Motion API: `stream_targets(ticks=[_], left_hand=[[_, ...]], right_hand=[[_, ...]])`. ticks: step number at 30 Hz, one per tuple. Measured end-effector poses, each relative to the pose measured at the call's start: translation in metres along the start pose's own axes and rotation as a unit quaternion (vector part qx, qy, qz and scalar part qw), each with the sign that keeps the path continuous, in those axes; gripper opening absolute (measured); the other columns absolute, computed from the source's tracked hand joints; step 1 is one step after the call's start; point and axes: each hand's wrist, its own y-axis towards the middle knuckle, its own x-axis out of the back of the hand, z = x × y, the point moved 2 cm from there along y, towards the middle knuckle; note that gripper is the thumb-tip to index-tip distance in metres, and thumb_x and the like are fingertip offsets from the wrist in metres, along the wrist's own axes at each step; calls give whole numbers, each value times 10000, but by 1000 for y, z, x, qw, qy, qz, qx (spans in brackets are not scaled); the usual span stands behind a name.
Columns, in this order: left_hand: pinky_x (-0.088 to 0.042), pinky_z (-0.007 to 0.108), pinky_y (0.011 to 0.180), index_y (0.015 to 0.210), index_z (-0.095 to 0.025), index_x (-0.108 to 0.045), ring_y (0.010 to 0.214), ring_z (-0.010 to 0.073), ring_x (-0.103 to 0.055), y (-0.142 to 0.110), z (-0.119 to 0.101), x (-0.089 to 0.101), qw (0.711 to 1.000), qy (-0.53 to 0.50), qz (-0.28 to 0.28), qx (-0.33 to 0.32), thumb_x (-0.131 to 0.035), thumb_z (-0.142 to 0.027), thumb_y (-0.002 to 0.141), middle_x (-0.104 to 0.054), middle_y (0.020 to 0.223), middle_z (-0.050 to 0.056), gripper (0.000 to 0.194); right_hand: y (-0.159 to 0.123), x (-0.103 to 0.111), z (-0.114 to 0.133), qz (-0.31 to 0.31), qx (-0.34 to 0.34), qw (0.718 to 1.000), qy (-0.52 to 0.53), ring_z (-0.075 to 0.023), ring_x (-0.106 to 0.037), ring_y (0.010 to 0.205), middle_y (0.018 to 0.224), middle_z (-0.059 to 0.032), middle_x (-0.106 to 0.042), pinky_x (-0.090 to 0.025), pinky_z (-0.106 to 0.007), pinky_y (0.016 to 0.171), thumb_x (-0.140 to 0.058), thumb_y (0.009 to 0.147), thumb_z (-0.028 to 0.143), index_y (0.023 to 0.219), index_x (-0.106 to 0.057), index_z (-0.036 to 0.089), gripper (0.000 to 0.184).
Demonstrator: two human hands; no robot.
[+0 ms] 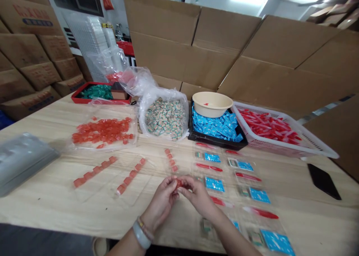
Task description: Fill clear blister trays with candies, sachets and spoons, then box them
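My left hand [162, 200] and my right hand [196, 196] meet above the wooden table [56, 203], pinching a small orange-red cube [179, 184] between their fingers, and the fingers partly hide it. Short rows of similar cubes [170, 160] lie on clear plastic sheets just beyond my hands. To the right of my right hand, blue sachets [214, 184] and red sticks [217, 201] lie in neat columns. A clear plastic sheet heaped with loose orange-red cubes [101, 132] sits further back.
Along the back stand a bag of small wrapped pieces [165, 117], a black tray of blue sachets [213, 130], a beige basin [211, 103] and a white basket of red sticks [266, 127]. A black phone [324, 181] lies at right, a grey plastic case [24, 162] at left. Cardboard boxes rise behind.
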Motion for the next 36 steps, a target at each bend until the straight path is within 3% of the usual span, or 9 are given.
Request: stream_targets(ticks=[6,13,18,21,25,28,31,36], left_hand=[[-369,176,570,838,-133,-547,586,52,-468,8,-6,5,999,-36,-8,29,-671,-232,638,-516,674,-17,255],[-308,179,462,783,-134,-520,466,55,-380,14,-14,12,985,125,-102,-63,-634,-322,614,-430,522,-66,278],[-238,190,401,782,-136,-514,384,59,-307,14,-23,13,953,253,-127,-104,-519,-399,694,-361,443,-86,278],[-270,208,413,828,-129,-553,389,83,-348,15,-20,15,923,359,-103,-87,-479,-339,714,-401,450,-68,250],[-381,267,606,831,-148,-586,628,162,-530,19,-12,17,854,507,-43,-112,-432,-159,707,-585,642,22,198],[-377,284,683,834,-146,-551,747,184,-550,21,-8,19,818,558,-43,-133,-401,-81,691,-614,795,69,217],[-368,269,638,805,-157,-499,696,179,-542,21,-8,20,806,573,-59,-132,-416,-41,661,-592,735,52,203],[-363,255,638,783,-168,-479,703,172,-539,20,-11,18,814,562,-60,-133,-416,-11,640,-566,699,30,221]], right_hand=[[11,8,0,11,30,996,-83,-125,-538,693,767,-23,-591,-425,-250,645,-513,760,197,868,-601,178,140],[17,19,-16,-37,11,966,-257,-153,-519,712,762,-42,-548,-408,-265,648,-456,793,182,821,-573,175,122],[32,8,-24,5,1,953,-302,-155,-523,750,798,-53,-546,-411,-253,670,-460,779,126,818,-581,166,133],[36,-1,-24,40,29,955,-292,-145,-520,777,818,-46,-545,-413,-245,695,-443,783,108,824,-597,176,173],[35,-3,-22,66,57,958,-273,-146,-509,830,882,-48,-541,-415,-254,735,-433,777,91,909,-594,187,229],[35,-3,-19,78,64,958,-270,-148,-507,829,893,-51,-537,-416,-256,736,-454,767,97,941,-585,182,233],[38,-7,-17,93,82,949,-290,-141,-504,783,848,-48,-542,-412,-253,702,-409,799,114,862,-605,184,218],[41,-12,-20,117,103,939,-306,-154,-492,786,831,-44,-555,-400,-266,695,-434,768,98,790,-602,183,189]])
